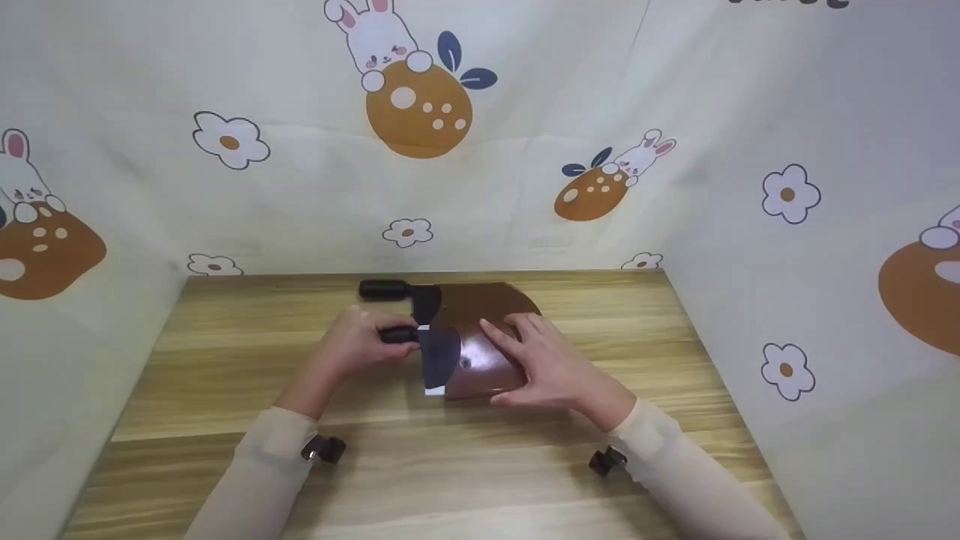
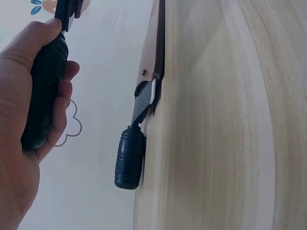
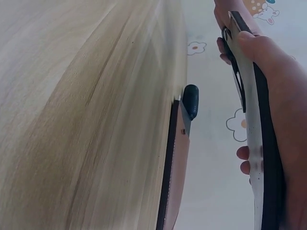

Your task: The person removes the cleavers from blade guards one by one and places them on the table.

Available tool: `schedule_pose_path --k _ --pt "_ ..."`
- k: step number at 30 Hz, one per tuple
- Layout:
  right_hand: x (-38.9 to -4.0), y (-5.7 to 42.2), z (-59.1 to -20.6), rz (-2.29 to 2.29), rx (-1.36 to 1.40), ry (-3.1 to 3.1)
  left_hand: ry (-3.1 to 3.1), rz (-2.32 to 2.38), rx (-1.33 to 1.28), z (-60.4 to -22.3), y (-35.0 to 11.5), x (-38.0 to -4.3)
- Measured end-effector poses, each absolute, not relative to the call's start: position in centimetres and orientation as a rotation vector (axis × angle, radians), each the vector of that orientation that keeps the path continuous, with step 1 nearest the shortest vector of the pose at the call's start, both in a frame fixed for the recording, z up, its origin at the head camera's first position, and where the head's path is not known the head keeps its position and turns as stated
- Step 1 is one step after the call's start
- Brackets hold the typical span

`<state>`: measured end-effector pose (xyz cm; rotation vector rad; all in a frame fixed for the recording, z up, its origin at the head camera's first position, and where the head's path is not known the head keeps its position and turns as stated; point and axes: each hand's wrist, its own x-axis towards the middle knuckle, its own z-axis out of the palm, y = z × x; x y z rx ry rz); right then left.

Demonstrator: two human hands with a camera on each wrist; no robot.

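Note:
My left hand (image 1: 364, 341) grips the black ribbed handle (image 2: 48, 91) of a broad, cleaver-shaped knife. Its wide brown, sheath-like part (image 1: 484, 367) has a rivet, and a bright strip shows along the handle end. My right hand (image 1: 551, 367) holds that brown part from the right, fingers spread over its top. In the right wrist view, its pale face (image 3: 254, 129) and dark edge lie between thumb and fingers. Behind it on the table lies a similar knife, with a black handle (image 1: 383, 290) to the left and a brown body (image 1: 480, 296), partly hidden by the held one.
The wood-grain table (image 1: 450, 465) extends in front of both hands. Pale cloth walls (image 1: 300, 202) with rabbit and flower prints enclose it at the back and on both sides. Small black devices (image 1: 324, 448) are worn on both wrists.

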<state>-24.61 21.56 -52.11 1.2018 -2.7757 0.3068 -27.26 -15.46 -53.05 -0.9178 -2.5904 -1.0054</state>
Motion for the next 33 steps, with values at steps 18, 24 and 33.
schedule_pose_path --k 18,24,33 --pt "-25.2 22.1 -52.1 0.289 1.231 -2.75 -2.603 -1.026 -0.92 -53.0 -16.9 -27.2" --pt "-25.1 22.1 -52.2 0.327 1.235 -2.748 -2.662 -1.06 -0.886 -52.9 -17.0 -27.0" --pt "-25.3 22.4 -52.3 0.346 1.27 -2.704 -2.624 -1.035 -0.914 -53.1 -17.4 -27.1"
